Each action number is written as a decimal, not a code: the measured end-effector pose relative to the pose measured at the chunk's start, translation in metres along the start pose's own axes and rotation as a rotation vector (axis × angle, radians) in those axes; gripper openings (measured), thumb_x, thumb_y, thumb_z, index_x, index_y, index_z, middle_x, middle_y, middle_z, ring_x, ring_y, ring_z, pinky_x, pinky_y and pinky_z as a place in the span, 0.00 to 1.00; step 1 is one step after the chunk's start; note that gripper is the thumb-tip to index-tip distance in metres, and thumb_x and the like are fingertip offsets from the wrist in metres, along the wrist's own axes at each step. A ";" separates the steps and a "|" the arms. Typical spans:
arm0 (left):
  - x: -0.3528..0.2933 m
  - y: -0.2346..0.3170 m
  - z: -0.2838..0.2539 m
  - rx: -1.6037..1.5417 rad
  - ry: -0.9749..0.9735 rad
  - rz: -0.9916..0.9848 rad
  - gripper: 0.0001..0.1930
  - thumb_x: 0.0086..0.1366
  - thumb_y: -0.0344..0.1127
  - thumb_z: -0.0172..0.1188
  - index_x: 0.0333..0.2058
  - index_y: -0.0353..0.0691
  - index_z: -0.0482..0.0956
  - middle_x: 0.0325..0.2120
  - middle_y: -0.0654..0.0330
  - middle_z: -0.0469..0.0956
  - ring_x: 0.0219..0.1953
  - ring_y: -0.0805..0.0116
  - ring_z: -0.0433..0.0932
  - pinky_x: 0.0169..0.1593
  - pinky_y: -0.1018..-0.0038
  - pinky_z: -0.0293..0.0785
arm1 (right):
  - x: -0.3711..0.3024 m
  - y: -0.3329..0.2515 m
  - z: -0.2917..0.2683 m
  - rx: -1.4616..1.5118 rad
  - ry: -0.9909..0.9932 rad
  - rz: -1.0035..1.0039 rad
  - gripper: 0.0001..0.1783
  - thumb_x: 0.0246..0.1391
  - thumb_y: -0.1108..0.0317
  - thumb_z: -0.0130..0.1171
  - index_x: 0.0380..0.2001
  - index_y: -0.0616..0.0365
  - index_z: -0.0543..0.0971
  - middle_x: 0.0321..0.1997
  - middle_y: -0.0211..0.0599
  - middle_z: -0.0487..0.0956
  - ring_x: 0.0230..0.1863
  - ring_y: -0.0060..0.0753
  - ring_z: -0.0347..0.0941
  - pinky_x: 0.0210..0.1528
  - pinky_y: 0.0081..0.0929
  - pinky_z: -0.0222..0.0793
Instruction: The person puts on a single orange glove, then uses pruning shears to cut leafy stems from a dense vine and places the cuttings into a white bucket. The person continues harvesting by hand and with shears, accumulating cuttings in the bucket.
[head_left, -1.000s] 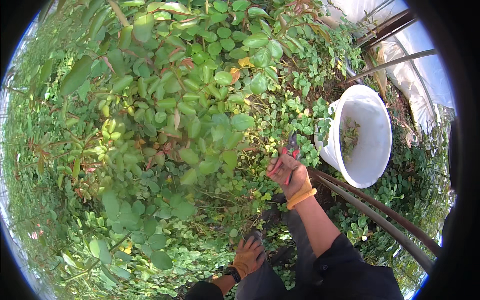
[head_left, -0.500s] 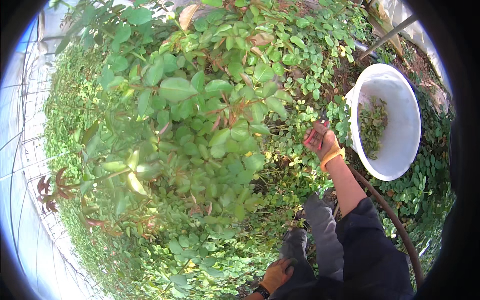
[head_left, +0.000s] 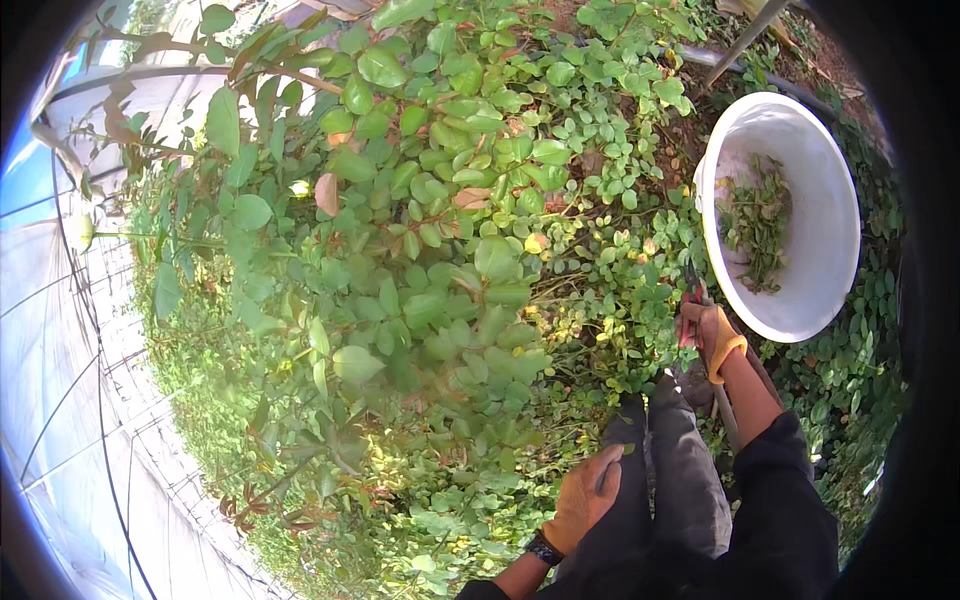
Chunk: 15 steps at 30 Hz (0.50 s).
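My right hand (head_left: 718,338), in an orange work glove, is closed around red-handled pruning shears (head_left: 691,298). Their dark blades point away from me, beside low green leaves and the near left side of a white bucket (head_left: 835,215). Cut leafy stems (head_left: 757,225) lie inside the bucket. My left hand (head_left: 582,502), also gloved in orange, is over my left leg at the edge of the foliage. Its fingers are pressed together; a small greenish bit shows at the tips, too small to name.
Dense leafy bushes (head_left: 430,260) fill the middle and left, some branches rising close to me. A yellowish bud (head_left: 536,243) stands among them. A slanting pole (head_left: 745,42) and a dark pipe are beyond the bucket. Plastic sheeting (head_left: 60,400) borders the left.
My right hand has drawn back toward me with the shears, away from the leaves left of the bucket. My left hand has moved up and forward from the lower edge. The view has shifted.
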<state>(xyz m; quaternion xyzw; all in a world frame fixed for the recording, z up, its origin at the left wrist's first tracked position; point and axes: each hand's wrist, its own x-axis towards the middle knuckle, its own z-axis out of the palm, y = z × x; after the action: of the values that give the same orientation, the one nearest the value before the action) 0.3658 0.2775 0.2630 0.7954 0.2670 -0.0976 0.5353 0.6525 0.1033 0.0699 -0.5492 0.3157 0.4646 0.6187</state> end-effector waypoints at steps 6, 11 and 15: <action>0.163 0.083 -0.030 0.106 0.024 0.363 0.15 0.74 0.27 0.64 0.58 0.39 0.84 0.48 0.49 0.90 0.48 0.48 0.90 0.54 0.61 0.85 | 0.003 0.028 -0.018 -0.136 -0.008 -0.015 0.13 0.62 0.62 0.63 0.44 0.59 0.78 0.29 0.35 0.81 0.26 0.34 0.81 0.29 0.34 0.80; 0.309 0.155 -0.012 0.091 0.059 0.651 0.16 0.73 0.25 0.61 0.57 0.35 0.82 0.51 0.44 0.88 0.52 0.42 0.88 0.57 0.57 0.85 | 0.041 0.048 -0.003 -0.448 -0.155 -0.249 0.09 0.63 0.67 0.67 0.41 0.61 0.83 0.28 0.36 0.84 0.27 0.34 0.83 0.26 0.29 0.73; 0.408 0.189 0.029 0.193 -0.021 0.710 0.14 0.74 0.29 0.60 0.55 0.35 0.84 0.53 0.43 0.87 0.55 0.41 0.86 0.61 0.55 0.83 | 0.059 0.046 0.025 -0.100 -0.152 -0.053 0.18 0.67 0.58 0.61 0.43 0.67 0.76 0.28 0.42 0.82 0.29 0.35 0.81 0.33 0.33 0.78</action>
<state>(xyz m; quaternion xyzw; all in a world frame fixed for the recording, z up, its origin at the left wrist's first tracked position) 0.8118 0.3284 0.2228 0.8843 -0.0414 0.0613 0.4609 0.6289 0.1397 0.0040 -0.5507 0.2296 0.5036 0.6248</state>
